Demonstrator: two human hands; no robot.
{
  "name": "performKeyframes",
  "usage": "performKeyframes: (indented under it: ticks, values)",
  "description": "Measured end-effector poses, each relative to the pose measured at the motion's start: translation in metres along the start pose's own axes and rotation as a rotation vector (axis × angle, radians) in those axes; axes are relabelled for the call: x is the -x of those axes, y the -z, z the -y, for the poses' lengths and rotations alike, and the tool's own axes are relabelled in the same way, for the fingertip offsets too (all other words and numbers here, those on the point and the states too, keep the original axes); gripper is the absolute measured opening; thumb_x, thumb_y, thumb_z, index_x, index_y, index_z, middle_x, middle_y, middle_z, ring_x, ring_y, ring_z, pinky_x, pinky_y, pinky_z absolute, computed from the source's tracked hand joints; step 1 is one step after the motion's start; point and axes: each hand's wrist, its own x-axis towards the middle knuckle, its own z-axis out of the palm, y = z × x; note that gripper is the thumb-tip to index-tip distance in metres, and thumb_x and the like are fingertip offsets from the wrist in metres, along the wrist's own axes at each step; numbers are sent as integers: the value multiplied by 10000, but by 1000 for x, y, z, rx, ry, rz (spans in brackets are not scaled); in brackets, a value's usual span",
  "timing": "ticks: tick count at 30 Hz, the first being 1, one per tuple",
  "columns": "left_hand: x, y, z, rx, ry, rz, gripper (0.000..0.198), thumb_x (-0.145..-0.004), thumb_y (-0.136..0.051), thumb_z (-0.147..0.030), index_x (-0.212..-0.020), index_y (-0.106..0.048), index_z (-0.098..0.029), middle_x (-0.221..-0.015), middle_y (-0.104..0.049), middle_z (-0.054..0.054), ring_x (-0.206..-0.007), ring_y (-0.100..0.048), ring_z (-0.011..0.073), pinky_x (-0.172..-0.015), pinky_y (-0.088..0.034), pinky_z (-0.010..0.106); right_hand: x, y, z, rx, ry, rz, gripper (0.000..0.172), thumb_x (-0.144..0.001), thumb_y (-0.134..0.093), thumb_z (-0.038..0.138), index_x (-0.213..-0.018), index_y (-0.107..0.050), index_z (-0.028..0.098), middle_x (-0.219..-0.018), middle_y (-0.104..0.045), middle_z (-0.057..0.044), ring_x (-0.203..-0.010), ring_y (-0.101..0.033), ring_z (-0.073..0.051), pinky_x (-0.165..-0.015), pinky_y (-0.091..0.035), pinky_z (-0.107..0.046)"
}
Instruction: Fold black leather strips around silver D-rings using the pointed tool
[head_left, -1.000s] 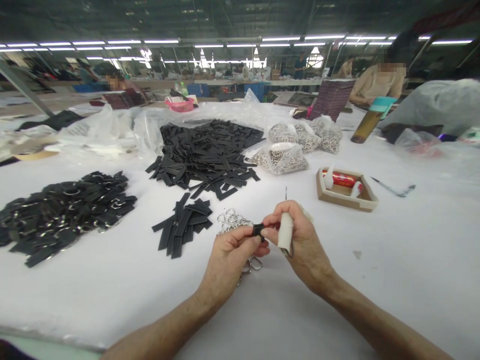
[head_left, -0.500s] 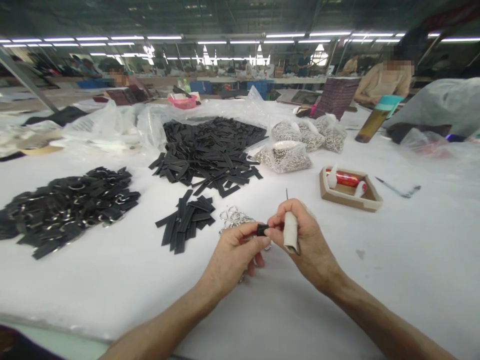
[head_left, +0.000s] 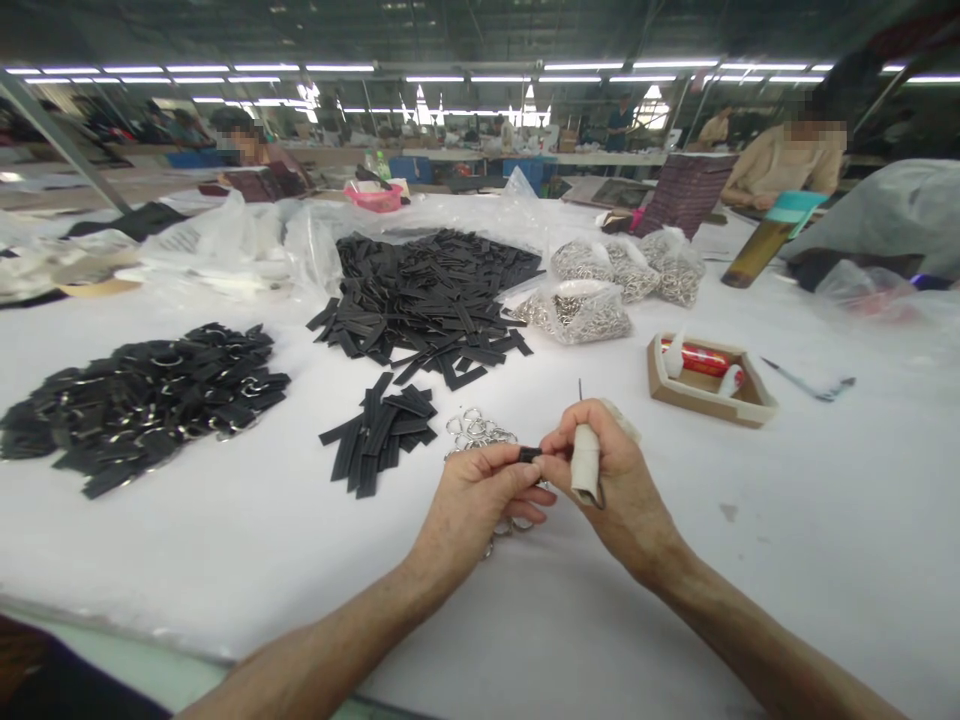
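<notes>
Fingertips: left hand (head_left: 480,490) and right hand (head_left: 611,475) meeting on a small black strap (head_left: 529,454), pinched from both sides, just above the table (head_left: 825,560).
Strap: folded short, only a dark stub showing between thumb and forefinger of each hand; whether a ring sits in the fold, cannot tell.
Right hand: also closed around a white-wrapped tool (head_left: 586,462), thin dark point sticking up past the knuckles (head_left: 580,388).
Advice on grip: judged best to keep the fold edges flush and pinch close to the fold, so the ends do not slip apart.
Advice on tool: point to be kept clear of the left fingers while pressing.
Rings: loose heap (head_left: 480,430) just behind the left hand, some under it.
Strips: small flat bundle (head_left: 379,432) left of the rings; large pile (head_left: 431,295) further back.
Finished pieces: dark heap with rings (head_left: 150,400), far left.
Tray: cardboard (head_left: 750,410), right, holding a red tube (head_left: 696,357).
Bags: ring-filled (head_left: 581,312), behind the tray.
</notes>
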Motion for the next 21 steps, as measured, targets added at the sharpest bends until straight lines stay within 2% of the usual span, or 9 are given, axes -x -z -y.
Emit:
performKeyframes:
  ticks: [12,21]
  values:
    - [-1,1,1,-7,-2,-44,125,-716,-619,-224,-736,-618,-100,-676,-690,86,-609,-655,181,-587,-540,279,1,2,2,-152,-108,75,183,-708,-602,170,-769,-435,213,-774,-574,20,-673,-555,-120,-609,-464,-246]
    - [2,0,0,-24,-2,-26,123,-727,-598,-224,-709,-628,-106,-663,-685,76,-623,-655,178,-603,-542,274,3,1,3,-127,-103,72,192,-725,-598,184,-781,-417,214,-769,-567,17,-661,-548,-123,-592,-464,-247]
